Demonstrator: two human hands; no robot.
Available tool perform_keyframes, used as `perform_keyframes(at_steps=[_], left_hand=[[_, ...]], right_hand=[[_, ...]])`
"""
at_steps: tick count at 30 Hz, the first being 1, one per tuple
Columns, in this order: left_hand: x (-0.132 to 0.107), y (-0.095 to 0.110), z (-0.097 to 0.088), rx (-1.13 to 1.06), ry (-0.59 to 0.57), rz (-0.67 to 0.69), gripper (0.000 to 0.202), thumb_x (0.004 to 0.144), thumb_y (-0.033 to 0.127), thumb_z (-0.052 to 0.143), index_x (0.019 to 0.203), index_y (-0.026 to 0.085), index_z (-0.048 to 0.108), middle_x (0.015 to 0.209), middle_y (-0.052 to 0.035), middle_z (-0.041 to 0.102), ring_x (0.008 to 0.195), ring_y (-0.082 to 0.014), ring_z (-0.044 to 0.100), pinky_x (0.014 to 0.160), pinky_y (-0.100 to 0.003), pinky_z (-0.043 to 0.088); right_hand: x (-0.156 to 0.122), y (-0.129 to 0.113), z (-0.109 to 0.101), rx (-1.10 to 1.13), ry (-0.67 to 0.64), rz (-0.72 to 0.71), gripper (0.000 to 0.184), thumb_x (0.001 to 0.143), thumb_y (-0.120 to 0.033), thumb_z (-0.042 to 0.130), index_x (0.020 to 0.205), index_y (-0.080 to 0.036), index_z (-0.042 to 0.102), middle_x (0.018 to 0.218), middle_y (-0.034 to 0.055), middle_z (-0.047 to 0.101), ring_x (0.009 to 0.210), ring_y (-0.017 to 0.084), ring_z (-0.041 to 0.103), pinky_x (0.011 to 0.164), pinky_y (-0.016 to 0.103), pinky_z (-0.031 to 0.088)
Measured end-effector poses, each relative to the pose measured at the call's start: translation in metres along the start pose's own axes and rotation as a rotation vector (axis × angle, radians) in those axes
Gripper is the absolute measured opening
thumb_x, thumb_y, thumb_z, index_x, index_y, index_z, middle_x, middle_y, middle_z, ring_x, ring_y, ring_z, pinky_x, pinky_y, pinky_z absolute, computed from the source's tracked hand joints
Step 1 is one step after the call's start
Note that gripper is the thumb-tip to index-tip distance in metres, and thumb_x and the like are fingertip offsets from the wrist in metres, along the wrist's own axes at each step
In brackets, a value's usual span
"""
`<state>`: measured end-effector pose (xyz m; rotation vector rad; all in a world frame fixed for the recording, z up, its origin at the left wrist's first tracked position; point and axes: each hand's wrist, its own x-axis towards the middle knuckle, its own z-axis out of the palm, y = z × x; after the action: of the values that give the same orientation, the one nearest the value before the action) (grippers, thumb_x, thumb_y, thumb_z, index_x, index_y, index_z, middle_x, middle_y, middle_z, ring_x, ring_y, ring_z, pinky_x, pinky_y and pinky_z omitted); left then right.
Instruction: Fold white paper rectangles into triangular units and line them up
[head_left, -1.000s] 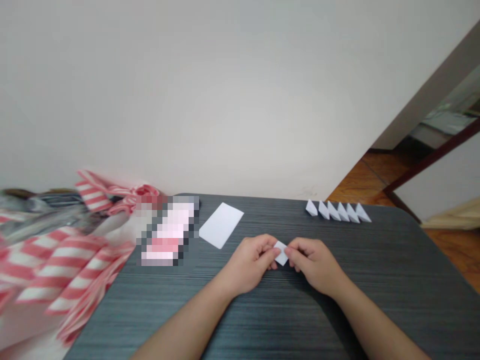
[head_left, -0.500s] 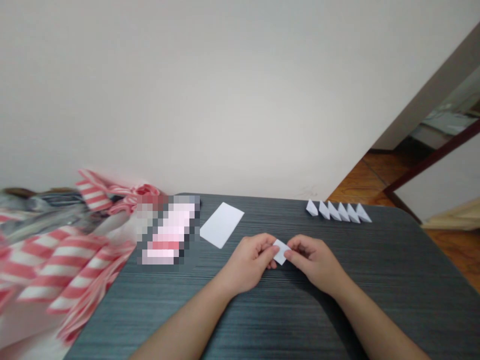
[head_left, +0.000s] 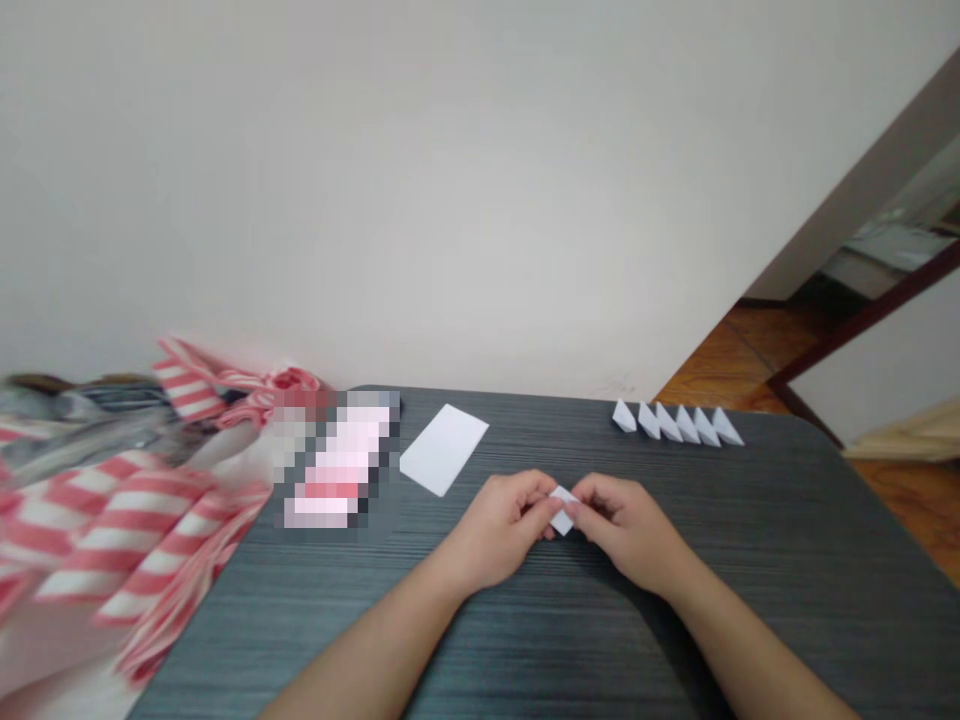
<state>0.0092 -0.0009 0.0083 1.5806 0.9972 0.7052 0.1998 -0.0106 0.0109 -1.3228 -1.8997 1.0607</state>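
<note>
A small folded white paper piece (head_left: 561, 513) is pinched between both hands just above the dark table (head_left: 525, 620). My left hand (head_left: 499, 528) grips its left side with curled fingers. My right hand (head_left: 622, 530) grips its right side, thumb and forefinger pressed together on it. Most of the paper is hidden by the fingers. A flat white paper rectangle (head_left: 444, 449) lies on the table beyond my left hand. Several folded white paper triangles (head_left: 677, 423) stand in a row at the table's far right.
Red-and-white striped cloth (head_left: 112, 540) is heaped at the left edge of the table. A blurred-out pink patch (head_left: 334, 460) lies next to it. The wall stands behind the table; wooden floor (head_left: 757, 350) shows at the right.
The fingers have closed further over the small paper, so less of it shows than before. Both hands have stayed in the same spot.
</note>
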Motion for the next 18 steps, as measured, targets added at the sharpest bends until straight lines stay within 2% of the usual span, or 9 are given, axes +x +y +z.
perform_keyframes(at_steps=[8,18], left_hand=[[-0.0007,-0.0027,0.0005,-0.038,-0.009,0.0,0.025,0.093,0.036,0.052,0.09,0.015,0.066,0.073,-0.0031,0.068,0.065,-0.0135,0.061,0.06,-0.023,0.046],[-0.0014,-0.0019,0.001,-0.142,-0.018,0.002,0.02,0.092,0.03,0.054,0.091,0.013,0.065,0.078,-0.0057,0.07,0.065,-0.0128,0.061,0.063,-0.024,0.049]], right_hand=[[-0.0006,0.0023,-0.0025,0.059,0.026,0.067,0.024,0.09,-0.028,0.056,0.068,-0.018,0.057,0.055,-0.0035,0.055,0.053,0.012,0.049,0.053,0.023,0.038],[-0.0016,0.0061,-0.0018,0.166,0.071,0.11,0.022,0.09,-0.029,0.056,0.071,-0.018,0.056,0.056,-0.004,0.055,0.052,0.011,0.049,0.053,0.023,0.038]])
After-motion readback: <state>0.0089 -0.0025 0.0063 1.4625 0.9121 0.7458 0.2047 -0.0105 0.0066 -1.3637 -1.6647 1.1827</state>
